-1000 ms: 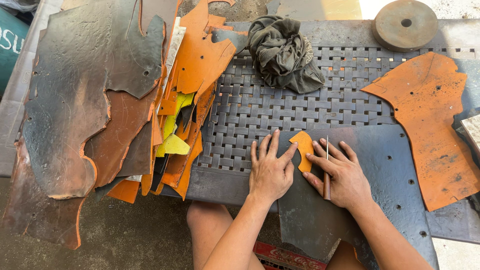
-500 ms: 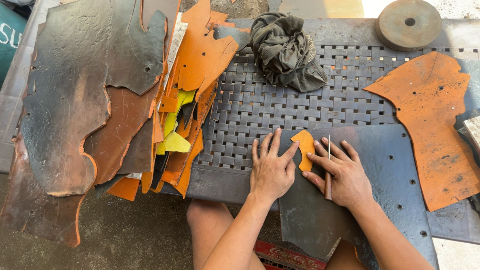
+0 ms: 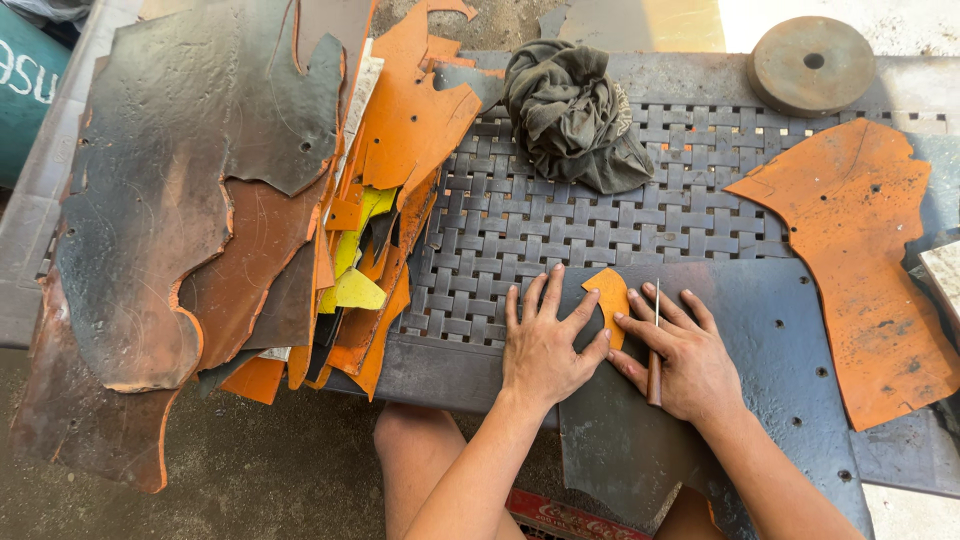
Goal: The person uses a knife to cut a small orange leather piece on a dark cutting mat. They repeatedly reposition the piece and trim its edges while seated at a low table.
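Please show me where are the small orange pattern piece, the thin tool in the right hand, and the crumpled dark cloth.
small orange pattern piece (image 3: 610,300): head view, on its visible upper middle.
thin tool (image 3: 656,330): head view, on its shaft above the right hand.
crumpled dark cloth (image 3: 575,115): head view, on its bunched centre.

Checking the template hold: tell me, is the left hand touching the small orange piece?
Touching. The head view shows the left hand with its thumb lying against the small orange piece.

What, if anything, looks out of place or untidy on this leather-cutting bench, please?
The stack of leather sheets on the left lies askew, with its lowest dark piece drooping over the bench edge. A crumpled cloth sits bunched on the woven mat. Both hands' work looks orderly.
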